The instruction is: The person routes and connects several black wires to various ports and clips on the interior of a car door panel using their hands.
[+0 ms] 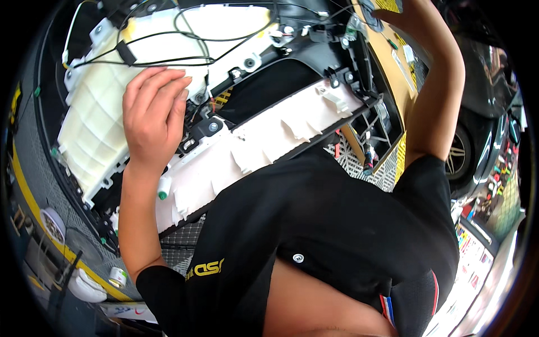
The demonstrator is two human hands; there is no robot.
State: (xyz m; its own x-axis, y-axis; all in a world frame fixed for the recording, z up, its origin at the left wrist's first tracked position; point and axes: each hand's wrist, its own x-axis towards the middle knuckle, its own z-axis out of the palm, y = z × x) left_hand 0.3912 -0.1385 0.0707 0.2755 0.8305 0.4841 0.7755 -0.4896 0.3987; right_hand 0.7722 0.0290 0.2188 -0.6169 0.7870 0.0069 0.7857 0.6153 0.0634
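In front of me lies the back of a car door trim panel (264,140), with a cream padded liner (92,135) and a pale ribbed strip along its near side. My left hand (154,109) rests over the liner, fingers loosely stretched, with nothing visible in them. Just beyond its fingertips runs a black wiring harness (163,60) with a piece of black tape (127,53). My right hand (407,19) reaches to the far right, cut off by the upper edge. Its thumb is by a grey bundle (370,16); the other fingers are hidden, so a grip cannot be made out.
A cardboard piece (390,56) lies right of the panel, beside a black open frame (377,132). Farther right stands a dark car with a spoked wheel (459,151). At lower left are a can (117,277) and a yellow floor line (106,285).
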